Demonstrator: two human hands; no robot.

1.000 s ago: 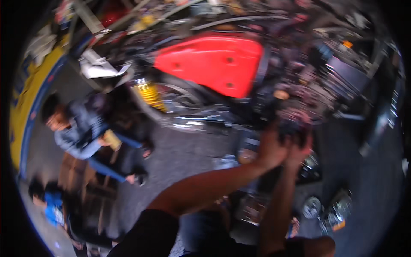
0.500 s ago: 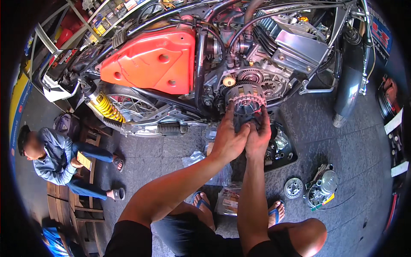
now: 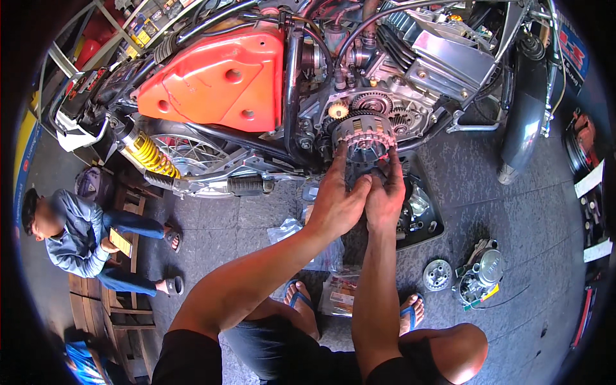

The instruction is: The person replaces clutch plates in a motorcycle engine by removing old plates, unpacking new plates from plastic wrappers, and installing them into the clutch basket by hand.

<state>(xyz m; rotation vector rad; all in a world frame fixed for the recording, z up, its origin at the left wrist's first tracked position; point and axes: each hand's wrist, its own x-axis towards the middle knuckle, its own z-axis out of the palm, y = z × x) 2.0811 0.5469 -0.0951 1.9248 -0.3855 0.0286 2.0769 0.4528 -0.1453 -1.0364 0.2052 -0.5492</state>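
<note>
Clutch drum (image 3: 364, 133), grey and toothy, partly hid gears (image 3: 373, 102) at twelve o'clock; half-open left hand (image 3: 338, 200) and right hand (image 3: 385, 202) held it.

Surface Colours and Patterns

Clutch basket (image 3: 364, 131): silver-grey, with dark slots repeating around its side and a reddish cast along the toothed rim. Small gear (image 3: 338, 111): cream-tan. Side panel (image 3: 212, 90): bright orange-red, marked by darker round recesses and thin dark lines. Shock absorber spring (image 3: 154, 155): vivid yellow coils. Muffler (image 3: 523, 125): glossy dark grey. Perforated disc (image 3: 439, 276): silver, patterned with dark holes. Engine cover (image 3: 490, 266): silver-grey. Parts tray (image 3: 431, 237): dark grey. My sleeves (image 3: 187, 356) and my shorts (image 3: 276, 340): black. My sandal straps (image 3: 298, 296): blue. Floor (image 3: 513, 224): grey, mottled, crossed by darker joint lines. I see a grey-blue jacket (image 3: 77, 234), deeper-blue trousers (image 3: 133, 223) and a brown slatted bench (image 3: 80, 301).
</note>
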